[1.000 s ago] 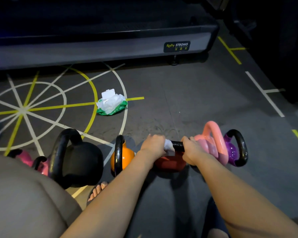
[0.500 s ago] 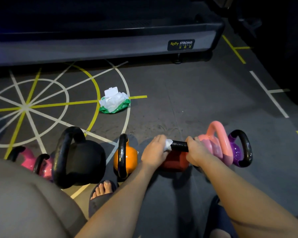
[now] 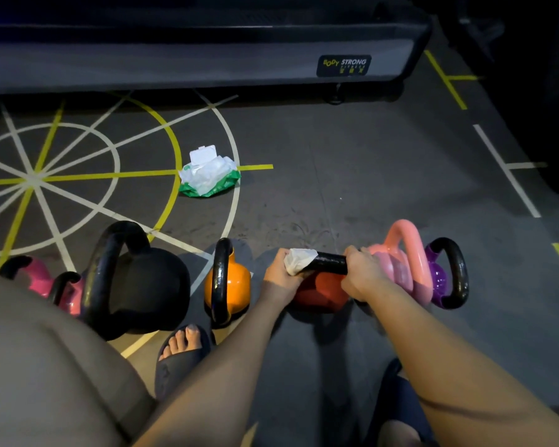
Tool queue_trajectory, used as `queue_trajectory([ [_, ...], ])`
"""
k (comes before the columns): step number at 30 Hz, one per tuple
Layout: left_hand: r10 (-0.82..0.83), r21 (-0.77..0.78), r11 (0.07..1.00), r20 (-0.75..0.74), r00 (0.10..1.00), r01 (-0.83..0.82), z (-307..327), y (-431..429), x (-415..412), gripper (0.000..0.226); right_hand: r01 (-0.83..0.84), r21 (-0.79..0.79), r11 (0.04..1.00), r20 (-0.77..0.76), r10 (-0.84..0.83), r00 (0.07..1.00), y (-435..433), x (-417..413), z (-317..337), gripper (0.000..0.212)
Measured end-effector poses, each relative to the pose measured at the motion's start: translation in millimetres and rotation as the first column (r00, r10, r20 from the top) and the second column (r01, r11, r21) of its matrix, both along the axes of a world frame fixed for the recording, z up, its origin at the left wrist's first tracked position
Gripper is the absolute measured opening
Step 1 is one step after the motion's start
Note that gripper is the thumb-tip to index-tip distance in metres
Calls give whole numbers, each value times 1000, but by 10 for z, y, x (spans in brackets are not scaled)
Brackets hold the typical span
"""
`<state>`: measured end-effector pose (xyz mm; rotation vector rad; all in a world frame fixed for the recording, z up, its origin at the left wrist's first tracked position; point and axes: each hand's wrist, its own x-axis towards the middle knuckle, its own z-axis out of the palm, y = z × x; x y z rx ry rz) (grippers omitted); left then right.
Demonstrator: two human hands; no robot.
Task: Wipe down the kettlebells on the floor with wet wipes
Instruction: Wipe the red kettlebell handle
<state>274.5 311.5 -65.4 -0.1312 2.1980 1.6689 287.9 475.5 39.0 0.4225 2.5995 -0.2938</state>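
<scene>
**Q:** Several kettlebells stand in a row on the floor [image 3: 352, 188]. Which one is in hand?

**A:** From the left: pink pair [image 3: 41, 275], black bell [image 3: 149, 285], orange bell [image 3: 229, 282], then the red bell [image 3: 320, 293], whose handle [image 3: 331, 263] is being wiped. The left hand [image 3: 279, 272] has its grip clamped round a wipe [image 3: 299, 261] at the handle's left end. The right hand [image 3: 363, 272] has its grip clamped on the right end, apparently steadying it.

**Q:** And the next move?

**A:** Probably drawing the wipe rightward, which needs the right hand to give way. After that, the red body. The salmon bell [image 3: 404, 250] and purple bell [image 3: 439, 275] wait at right; the wipe pack [image 3: 208, 174] lies open, well behind.
</scene>
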Motion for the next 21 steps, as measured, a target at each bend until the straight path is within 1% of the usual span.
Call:
queue_trajectory([
  [2,-39,-88,995,-40,998,36,86,-23,3,50,4,0,1000,-2,-4,1000,-3,-2,3,35],
  [3,-46,-142,989,-102,994,32,146,-29,29,57,4,1,1000,-2,-4,1000,-7,2,6,34],
  [4,-62,-171,985,-190,980,30,189,-30,60,69,6,3,1000,2,-6,1000,-9,9,7,33],
  [6,-138,-221,974,-393,909,52,231,-35,136,92,3,4,1000,-4,-3,1000,-11,21,-5,35],
  [7,-227,-286,953,-462,857,99,270,-38,164,98,1,7,1000,-9,-1,1000,-10,23,-13,37],
  [8,-336,-373,915,-495,801,153,286,-36,162,101,-1,10,1000,-11,2,1000,-8,25,-19,39],
  [9,-442,-474,858,-489,752,195,299,-31,157,99,-3,14,1000,-12,3,1000,-8,30,-22,41],
  [10,-510,-554,806,-472,720,208,305,-30,149,95,-2,15,1000,-12,2,1000,-8,37,-26,42],
  [11,-536,-587,782,-461,707,210,311,-27,137,90,2,16,1000,-13,-1,1000,-7,41,-24,43],
  [12,-532,-577,788,-462,710,215,300,-33,117,84,2,16,1000,-15,-2,1000,-7,45,-23,42],
  [14,-473,-483,841,-438,764,243,262,-49,51,70,-2,15,1000,-26,2,1000,-10,48,-20,40],
  [16,-410,-406,876,-344,845,260,234,-49,-34,50,-2,14,1000,-30,2,1000,-12,47,-25,37],
  [18,-356,-365,896,-244,902,254,243,-68,-129,29,-3,14,1000,-29,4,1000,-11,40,-24,35],
  [19,-329,-341,906,-198,923,250,258,-92,-173,28,-4,12,1000,-30,4,1000,-11,35,-27,35],
  [21,-304,-291,918,-78,950,270,244,-137,-232,42,0,6,1000,-28,0,1000,-6,29,-32,35],
])
